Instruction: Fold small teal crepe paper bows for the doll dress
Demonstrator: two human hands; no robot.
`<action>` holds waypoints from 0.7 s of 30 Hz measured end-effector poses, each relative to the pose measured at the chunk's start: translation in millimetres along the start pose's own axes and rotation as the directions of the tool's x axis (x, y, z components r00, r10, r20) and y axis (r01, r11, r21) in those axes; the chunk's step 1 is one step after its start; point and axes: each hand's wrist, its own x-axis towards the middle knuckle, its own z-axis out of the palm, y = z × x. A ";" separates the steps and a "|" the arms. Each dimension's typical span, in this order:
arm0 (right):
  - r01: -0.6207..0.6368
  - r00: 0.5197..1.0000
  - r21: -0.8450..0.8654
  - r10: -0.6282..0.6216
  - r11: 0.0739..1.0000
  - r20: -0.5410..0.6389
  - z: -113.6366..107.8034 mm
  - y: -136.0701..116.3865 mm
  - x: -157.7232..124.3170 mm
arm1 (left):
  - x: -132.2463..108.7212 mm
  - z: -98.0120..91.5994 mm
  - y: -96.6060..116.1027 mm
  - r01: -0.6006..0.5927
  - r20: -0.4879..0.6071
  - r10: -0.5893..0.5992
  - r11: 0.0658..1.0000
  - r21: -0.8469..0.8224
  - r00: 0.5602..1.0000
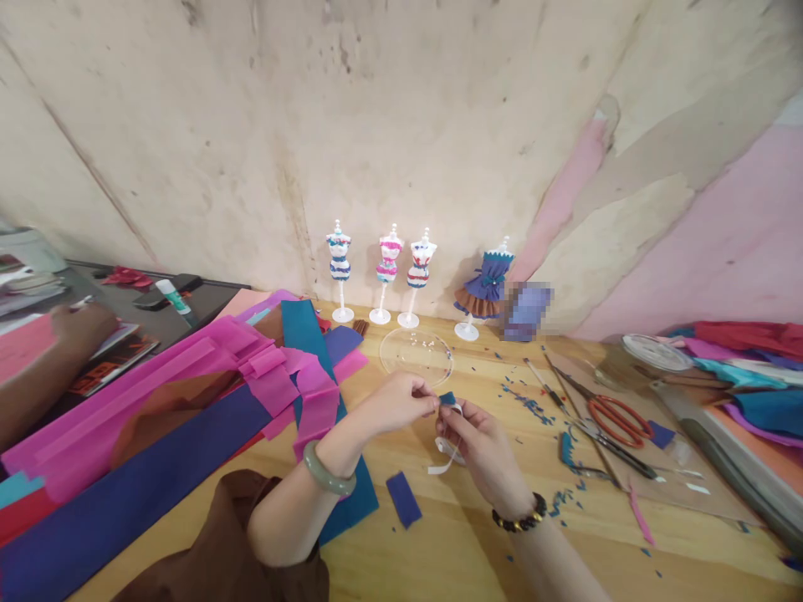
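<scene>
My right hand [480,443] pinches a small teal crepe paper piece [447,399] between thumb and fingers. A white tape strip [444,470] with its roll curls below those fingers. Close on the left, my left hand [401,401] is closed in a pinch at the teal piece's edge; what lies between its fingertips is too small to make out. On the wooden table [464,552] under my hands lies a small dark blue paper rectangle [404,500]. Beyond my hands is a clear round dish [384,361] with small white bits.
Three mini mannequins [340,259] and one in a blue-brown paper dress [493,280] stand along the wall. Coloured paper strips [207,451] cover the left side. Scissors [621,420], tweezers and teal scraps lie right. Another person's hand [79,330] is far left.
</scene>
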 end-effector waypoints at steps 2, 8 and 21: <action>0.000 1.000 -0.010 0.000 1.000 0.001 0.0 -0.7 -0.3 | 0.7 -0.4 -1.3 0.002 0.001 -0.002 1.000 -0.030 1.000; -0.010 0.998 0.050 0.013 0.999 -0.065 3.0 -3.4 0.4 | -0.1 0.5 0.6 0.053 -0.008 -0.055 0.986 -0.159 0.998; -0.046 0.999 0.174 0.050 0.984 -0.019 8.4 0.3 -1.1 | -2.3 -1.0 6.1 0.046 0.021 -0.042 0.959 -0.279 0.999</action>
